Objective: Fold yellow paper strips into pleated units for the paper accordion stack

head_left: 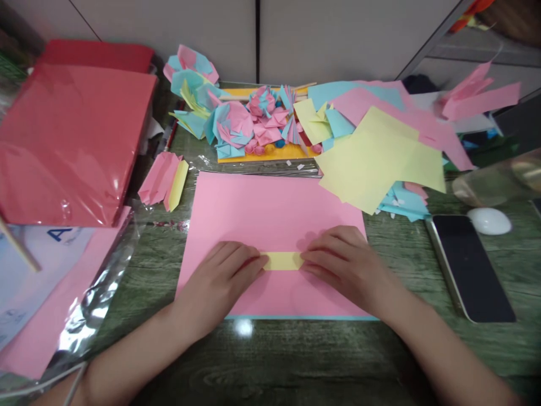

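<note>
A narrow folded strip of yellow paper [282,260] lies on a large pink sheet [262,208] in front of me. My left hand [224,276] rests palm down with its fingers flat on the strip's left end. My right hand [344,262] lies the same way, fingers pressed together on the strip's right end. Only the strip's middle shows between my fingertips.
A red paper pack [71,141] sits at the left, a folded pink and yellow piece [163,179] beside it. Folded paper flowers [249,121] lie at the back, loose yellow sheets [380,160] at the right, then a phone [471,265] and a white egg-shaped object [489,220].
</note>
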`<state>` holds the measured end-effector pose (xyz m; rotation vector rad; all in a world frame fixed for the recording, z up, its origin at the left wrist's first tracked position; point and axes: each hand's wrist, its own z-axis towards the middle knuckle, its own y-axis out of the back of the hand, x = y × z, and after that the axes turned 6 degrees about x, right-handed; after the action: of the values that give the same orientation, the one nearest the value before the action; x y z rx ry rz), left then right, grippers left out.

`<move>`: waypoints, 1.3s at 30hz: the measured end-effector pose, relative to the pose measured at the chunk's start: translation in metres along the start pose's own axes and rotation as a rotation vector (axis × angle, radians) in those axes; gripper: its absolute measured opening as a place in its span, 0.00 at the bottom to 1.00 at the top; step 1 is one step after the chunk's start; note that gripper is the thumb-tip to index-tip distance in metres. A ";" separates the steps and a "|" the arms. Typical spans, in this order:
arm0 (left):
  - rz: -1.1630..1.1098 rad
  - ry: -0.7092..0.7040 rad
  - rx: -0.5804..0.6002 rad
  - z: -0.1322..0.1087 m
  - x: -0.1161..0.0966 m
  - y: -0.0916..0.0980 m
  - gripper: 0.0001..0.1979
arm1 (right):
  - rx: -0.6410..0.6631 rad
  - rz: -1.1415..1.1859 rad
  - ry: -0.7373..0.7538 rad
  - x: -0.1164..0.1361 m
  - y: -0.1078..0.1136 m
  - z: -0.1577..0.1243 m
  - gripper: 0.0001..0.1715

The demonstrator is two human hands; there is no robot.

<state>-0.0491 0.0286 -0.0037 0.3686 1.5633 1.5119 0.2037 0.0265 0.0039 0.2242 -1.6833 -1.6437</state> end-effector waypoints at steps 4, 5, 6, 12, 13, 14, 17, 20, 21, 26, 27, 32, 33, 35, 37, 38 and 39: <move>0.011 -0.029 0.005 0.000 0.003 0.001 0.11 | 0.036 0.011 0.017 0.001 0.001 -0.001 0.06; 0.017 -0.043 0.007 0.000 0.003 0.002 0.11 | 0.038 0.012 0.024 0.000 0.001 -0.001 0.06; 0.024 -0.055 0.008 0.000 0.004 0.002 0.11 | 0.037 0.011 0.029 0.000 0.000 -0.001 0.05; 0.103 -0.051 0.005 0.000 0.002 0.001 0.09 | 0.022 -0.045 -0.023 0.004 -0.002 -0.001 0.03; 0.116 -0.049 0.004 0.000 0.001 0.000 0.09 | 0.013 -0.056 -0.027 0.005 -0.002 -0.002 0.03; 0.124 -0.049 0.001 0.000 0.001 0.000 0.09 | 0.007 -0.066 -0.026 0.006 -0.002 -0.002 0.03; 0.126 -0.044 -0.017 -0.002 -0.001 -0.002 0.09 | 0.025 -0.084 -0.005 0.008 0.000 -0.003 0.04; 0.114 -0.028 -0.041 -0.003 -0.002 -0.003 0.09 | 0.086 -0.071 0.021 0.009 0.001 -0.004 0.06; 0.106 -0.024 -0.048 -0.003 -0.003 -0.004 0.09 | 0.095 -0.064 0.025 0.009 0.000 -0.004 0.06; 0.107 0.042 -0.109 0.002 -0.006 -0.002 0.08 | 0.090 -0.062 0.004 0.010 -0.004 -0.003 0.06; 0.104 0.063 -0.113 0.003 -0.007 -0.001 0.07 | 0.086 -0.061 -0.008 0.010 -0.006 -0.002 0.06; 0.034 0.150 -0.069 0.007 -0.006 0.003 0.05 | 0.070 -0.073 -0.029 0.012 -0.009 0.002 0.06; 0.020 0.165 -0.066 0.007 -0.005 0.004 0.05 | 0.068 -0.076 -0.028 0.012 -0.009 0.002 0.06; -0.003 0.188 -0.065 0.007 -0.004 0.005 0.05 | 0.057 -0.079 -0.030 0.013 -0.010 0.003 0.06; -0.016 0.196 -0.064 0.007 -0.003 0.005 0.05 | 0.042 -0.079 -0.044 0.013 -0.010 0.004 0.05; -0.022 0.203 -0.062 0.007 -0.002 0.005 0.05 | 0.034 -0.077 -0.055 0.014 -0.010 0.005 0.05; -0.032 0.216 -0.056 0.007 -0.002 0.005 0.05 | 0.029 -0.074 -0.072 0.014 -0.009 0.006 0.05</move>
<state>-0.0443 0.0324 0.0024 0.1510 1.6800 1.6097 0.1867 0.0207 0.0015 0.2467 -1.7730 -1.6998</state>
